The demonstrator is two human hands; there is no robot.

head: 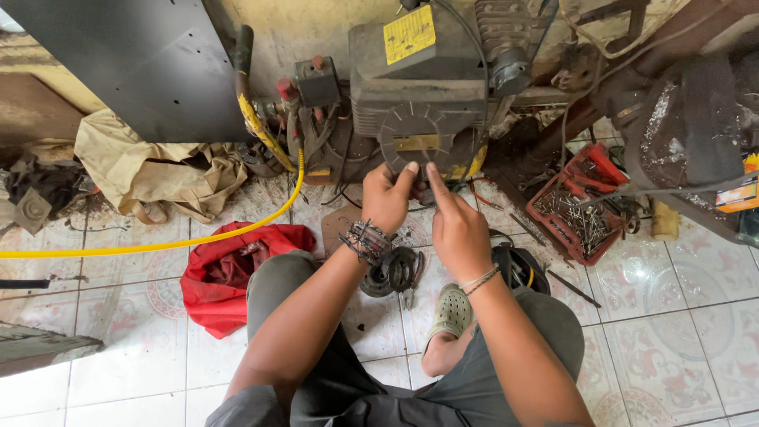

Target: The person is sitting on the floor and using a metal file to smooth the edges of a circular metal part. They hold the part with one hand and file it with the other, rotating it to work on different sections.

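Both hands meet at the dark engine (419, 103): the left hand (386, 198) has its fingers curled pinching a small part, and the right hand (457, 229) has its fingers pressed together, pointing at it.

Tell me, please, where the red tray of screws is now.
In the head view, the red tray of screws lies on the tiled floor at the person's right, beyond the right hand, beside the dark machine.

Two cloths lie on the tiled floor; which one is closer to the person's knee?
The bright red cloth, bunched right beside the left knee; the crumpled beige cloth lies farther off, against the wall.
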